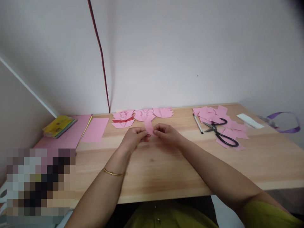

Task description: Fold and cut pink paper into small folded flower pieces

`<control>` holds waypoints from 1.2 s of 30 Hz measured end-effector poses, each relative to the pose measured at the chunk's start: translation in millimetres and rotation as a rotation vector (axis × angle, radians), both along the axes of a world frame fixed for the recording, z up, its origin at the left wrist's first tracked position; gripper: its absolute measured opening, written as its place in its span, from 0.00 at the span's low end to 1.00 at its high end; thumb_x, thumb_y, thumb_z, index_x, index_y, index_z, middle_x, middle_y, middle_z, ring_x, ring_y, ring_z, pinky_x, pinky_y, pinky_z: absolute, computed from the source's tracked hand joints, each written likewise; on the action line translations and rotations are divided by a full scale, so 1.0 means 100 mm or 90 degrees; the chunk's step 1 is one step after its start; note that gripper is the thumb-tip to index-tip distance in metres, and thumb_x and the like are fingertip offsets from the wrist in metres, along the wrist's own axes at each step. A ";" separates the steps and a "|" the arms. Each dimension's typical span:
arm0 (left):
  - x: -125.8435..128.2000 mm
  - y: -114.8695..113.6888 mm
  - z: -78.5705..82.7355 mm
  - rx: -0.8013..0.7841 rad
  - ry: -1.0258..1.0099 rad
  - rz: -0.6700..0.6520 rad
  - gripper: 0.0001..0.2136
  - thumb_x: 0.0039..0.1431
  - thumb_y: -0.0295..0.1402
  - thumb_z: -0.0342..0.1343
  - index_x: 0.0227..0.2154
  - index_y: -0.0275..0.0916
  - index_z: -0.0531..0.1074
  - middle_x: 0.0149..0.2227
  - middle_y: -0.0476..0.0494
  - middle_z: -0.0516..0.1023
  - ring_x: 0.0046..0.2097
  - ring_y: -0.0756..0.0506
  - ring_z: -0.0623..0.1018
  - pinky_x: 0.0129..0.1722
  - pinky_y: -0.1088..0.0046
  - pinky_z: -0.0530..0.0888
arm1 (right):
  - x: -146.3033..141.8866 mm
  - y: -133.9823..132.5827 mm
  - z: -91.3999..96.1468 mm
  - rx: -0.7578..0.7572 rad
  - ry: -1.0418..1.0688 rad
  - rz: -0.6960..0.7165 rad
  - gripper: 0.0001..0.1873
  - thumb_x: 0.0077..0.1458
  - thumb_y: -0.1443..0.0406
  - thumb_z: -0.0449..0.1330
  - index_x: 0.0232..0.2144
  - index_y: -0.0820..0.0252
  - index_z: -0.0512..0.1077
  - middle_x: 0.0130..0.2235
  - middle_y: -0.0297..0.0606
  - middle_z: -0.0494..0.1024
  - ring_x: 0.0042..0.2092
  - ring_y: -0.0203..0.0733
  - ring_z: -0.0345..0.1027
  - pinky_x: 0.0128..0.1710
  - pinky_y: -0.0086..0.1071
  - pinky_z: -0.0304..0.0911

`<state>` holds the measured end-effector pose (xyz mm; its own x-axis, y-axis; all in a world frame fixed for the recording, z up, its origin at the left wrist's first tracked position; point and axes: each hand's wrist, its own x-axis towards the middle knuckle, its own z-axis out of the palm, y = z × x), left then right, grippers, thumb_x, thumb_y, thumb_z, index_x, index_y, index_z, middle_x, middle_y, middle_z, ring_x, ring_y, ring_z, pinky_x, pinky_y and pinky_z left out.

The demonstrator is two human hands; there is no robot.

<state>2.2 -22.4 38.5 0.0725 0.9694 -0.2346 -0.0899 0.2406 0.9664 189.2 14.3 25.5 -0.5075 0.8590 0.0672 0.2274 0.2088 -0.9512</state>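
A small curved piece of pink paper (149,125) is pinched between my two hands, above the middle of the wooden table. My left hand (136,138) grips its lower left edge with thumb and fingers. On the other side, my right hand (166,134) pinches its right edge. Just beyond the hands lie several pink paper cutouts with pointed, petal-like edges (144,114). One group at the left has a red strip (123,120) across it. Parts of the held paper are hidden by my fingertips.
To the right lie black-handled scissors (217,131), a white pen (198,123), pink scraps (211,113), a white strip (250,121) and a purple ribbon (288,129). To the left are pink sheets (95,129), a thin yellow stick (86,127) and a yellow packet (58,126). A wall stands behind the table.
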 end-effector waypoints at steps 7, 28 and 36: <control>-0.03 -0.04 0.05 -0.008 0.118 -0.058 0.04 0.45 0.29 0.60 0.21 0.34 0.73 0.25 0.42 0.78 0.25 0.51 0.75 0.28 0.75 0.72 | 0.03 0.01 0.03 -0.026 -0.017 0.016 0.13 0.51 0.57 0.58 0.27 0.62 0.69 0.26 0.31 0.65 0.29 0.33 0.55 0.30 0.28 0.52; 0.03 -0.06 0.07 0.045 0.161 -0.120 0.07 0.43 0.32 0.61 0.26 0.34 0.76 0.26 0.45 0.77 0.27 0.51 0.73 0.28 0.76 0.68 | 0.13 0.13 -0.02 -0.083 -0.003 0.092 0.17 0.51 0.52 0.58 0.24 0.60 0.65 0.23 0.28 0.62 0.25 0.31 0.52 0.26 0.27 0.47; 0.05 -0.06 0.06 0.068 0.210 -0.085 0.04 0.46 0.31 0.60 0.22 0.36 0.74 0.23 0.47 0.76 0.25 0.52 0.71 0.28 0.77 0.65 | 0.14 0.12 -0.01 -0.071 -0.004 0.100 0.17 0.53 0.53 0.56 0.23 0.60 0.64 0.23 0.28 0.61 0.25 0.31 0.51 0.25 0.27 0.47</control>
<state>7.5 -28.8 44.6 0.1371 0.9768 -0.1644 0.2555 0.1255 0.9586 202.8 26.6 24.3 -0.6355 0.7716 -0.0275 0.2061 0.1352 -0.9692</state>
